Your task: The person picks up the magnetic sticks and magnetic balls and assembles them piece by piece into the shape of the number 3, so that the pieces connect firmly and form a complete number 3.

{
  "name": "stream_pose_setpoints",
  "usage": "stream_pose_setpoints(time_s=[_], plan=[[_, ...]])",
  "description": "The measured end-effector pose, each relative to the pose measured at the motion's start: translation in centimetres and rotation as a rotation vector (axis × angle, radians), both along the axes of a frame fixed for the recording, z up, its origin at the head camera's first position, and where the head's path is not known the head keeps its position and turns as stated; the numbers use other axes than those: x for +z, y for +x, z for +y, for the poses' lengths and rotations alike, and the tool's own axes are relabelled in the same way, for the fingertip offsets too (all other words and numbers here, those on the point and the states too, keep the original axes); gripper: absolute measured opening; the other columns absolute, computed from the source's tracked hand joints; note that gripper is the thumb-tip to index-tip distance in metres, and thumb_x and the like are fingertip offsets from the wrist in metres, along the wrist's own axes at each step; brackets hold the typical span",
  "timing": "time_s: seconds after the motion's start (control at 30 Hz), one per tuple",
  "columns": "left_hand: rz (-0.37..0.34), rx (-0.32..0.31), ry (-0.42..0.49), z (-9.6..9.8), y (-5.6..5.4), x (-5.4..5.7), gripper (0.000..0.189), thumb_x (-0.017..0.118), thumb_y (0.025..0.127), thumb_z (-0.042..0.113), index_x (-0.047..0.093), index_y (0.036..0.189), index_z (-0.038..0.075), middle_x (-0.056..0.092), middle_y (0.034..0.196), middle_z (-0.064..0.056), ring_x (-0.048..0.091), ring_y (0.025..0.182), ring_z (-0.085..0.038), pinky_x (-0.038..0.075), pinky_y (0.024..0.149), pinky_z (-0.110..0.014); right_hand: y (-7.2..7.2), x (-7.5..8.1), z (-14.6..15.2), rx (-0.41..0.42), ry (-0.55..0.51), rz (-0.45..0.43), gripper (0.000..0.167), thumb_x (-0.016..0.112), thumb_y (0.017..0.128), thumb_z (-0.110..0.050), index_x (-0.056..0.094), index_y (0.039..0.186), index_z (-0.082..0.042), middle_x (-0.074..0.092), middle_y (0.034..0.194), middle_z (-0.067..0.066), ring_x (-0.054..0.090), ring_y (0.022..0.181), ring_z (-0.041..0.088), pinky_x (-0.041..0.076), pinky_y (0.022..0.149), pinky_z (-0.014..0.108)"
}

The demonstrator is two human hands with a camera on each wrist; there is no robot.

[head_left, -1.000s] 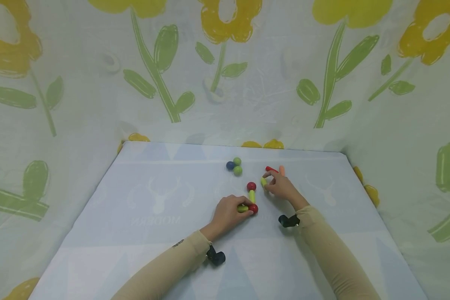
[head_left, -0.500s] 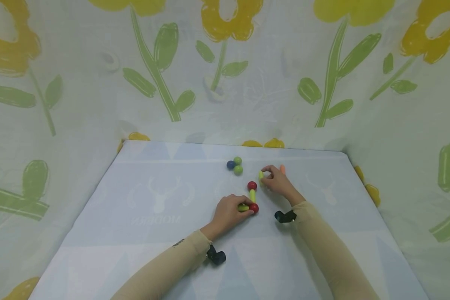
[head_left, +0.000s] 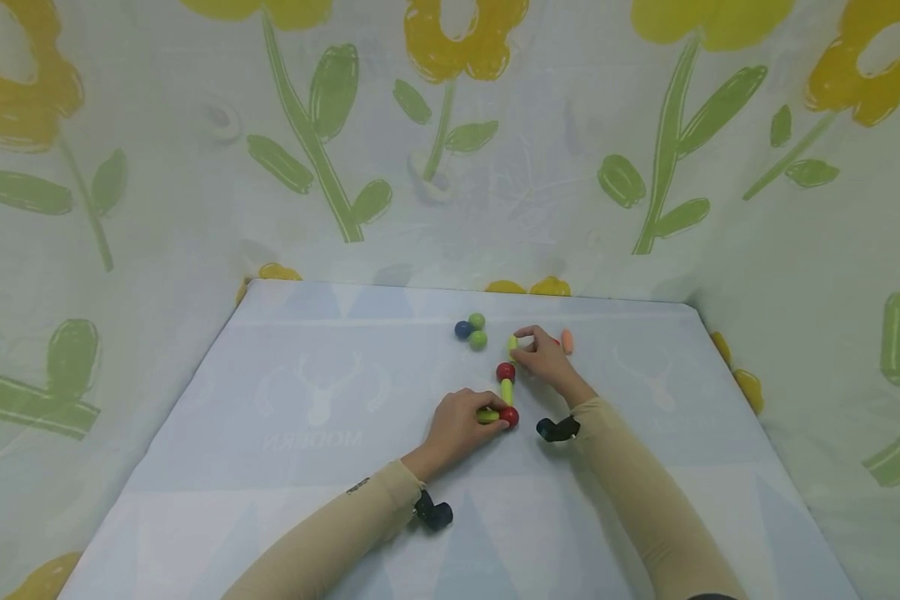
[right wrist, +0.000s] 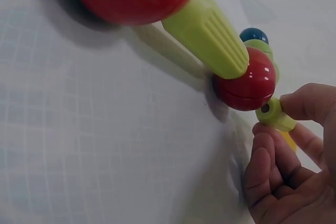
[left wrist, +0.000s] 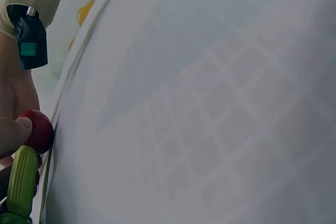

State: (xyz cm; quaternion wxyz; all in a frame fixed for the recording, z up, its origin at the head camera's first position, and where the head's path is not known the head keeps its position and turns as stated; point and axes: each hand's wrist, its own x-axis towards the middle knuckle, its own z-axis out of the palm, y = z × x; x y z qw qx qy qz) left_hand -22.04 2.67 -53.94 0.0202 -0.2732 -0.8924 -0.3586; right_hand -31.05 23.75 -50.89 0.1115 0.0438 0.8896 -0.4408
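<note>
In the head view my left hand (head_left: 463, 421) grips the near red ball (head_left: 509, 417), with a yellow-green ridged rod (head_left: 487, 415) under its fingers. A second yellow-green rod (head_left: 507, 392) runs from that ball to the far red ball (head_left: 506, 372). Between thumb and fingers, my right hand (head_left: 546, 360) pinches a loose yellow-green rod (head_left: 513, 343) just beyond the far red ball. In the right wrist view this rod's end (right wrist: 265, 108), with a dark hole in it, is close to the red ball (right wrist: 252, 80); whether they touch I cannot tell.
A blue ball (head_left: 462, 330) and two green balls (head_left: 478, 340) lie clustered toward the back of the table. An orange rod (head_left: 567, 342) lies right of my right hand, which mostly covers a red rod (head_left: 557, 342). Flower-print cloth (head_left: 540, 167) walls in the table.
My right hand has moved left, carrying its yellow-green rod from beside the red and orange rods to the far red ball. My left hand has stayed in place.
</note>
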Motion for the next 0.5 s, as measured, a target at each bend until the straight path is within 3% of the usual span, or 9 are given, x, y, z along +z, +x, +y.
stream_pose_setpoints(time_s=[0.5], plan=[[-0.011,0.015,0.002,0.03,0.17,0.29,0.024,0.08,0.089,0.036,0.077,0.112,0.027,0.071,0.094,0.014,0.052,0.077,-0.006,0.042,0.07,-0.023,-0.16,-0.22,-0.73,0.012,-0.011,-0.04,0.046,0.065,0.097,-0.03,0.05,0.138,-0.015,0.063,0.106,0.013,0.06,0.086,0.024,0.048,0.072,0.032]])
